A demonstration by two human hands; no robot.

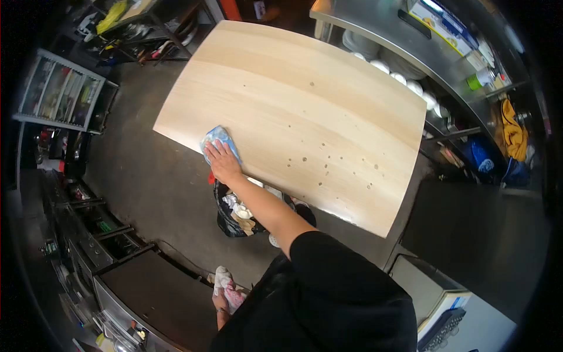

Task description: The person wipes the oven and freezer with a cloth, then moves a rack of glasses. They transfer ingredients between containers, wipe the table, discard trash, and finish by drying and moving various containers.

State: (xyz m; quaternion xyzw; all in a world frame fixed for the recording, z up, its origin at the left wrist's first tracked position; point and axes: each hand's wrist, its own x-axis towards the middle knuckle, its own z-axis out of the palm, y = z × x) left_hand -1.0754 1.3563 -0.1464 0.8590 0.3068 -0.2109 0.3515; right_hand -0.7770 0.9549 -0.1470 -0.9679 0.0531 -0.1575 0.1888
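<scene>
My right hand (pixel 223 163) lies with its fingers spread over a folded blue-and-white cloth (pixel 220 134), pressing it onto the wooden tabletop (pixel 264 76) near the left part of its front edge. Dark wet-looking spots dot the pale wood, mostly in the middle and to the right. Low on my left side, away from the table, my left hand (pixel 221 303) is closed around a white cloth with pink marks (pixel 230 288). Part of that hand is hidden by the cloth.
Below the table's front edge stands a black-lined bin (pixel 231 226) with crumpled paper in it. A steel shelf unit (pixel 375 23) holding boxes and white dishes runs along the back right. Dark counters (pixel 158 293) flank the floor at left, and a glass-fronted cabinet (pixel 67 91) stands farther off.
</scene>
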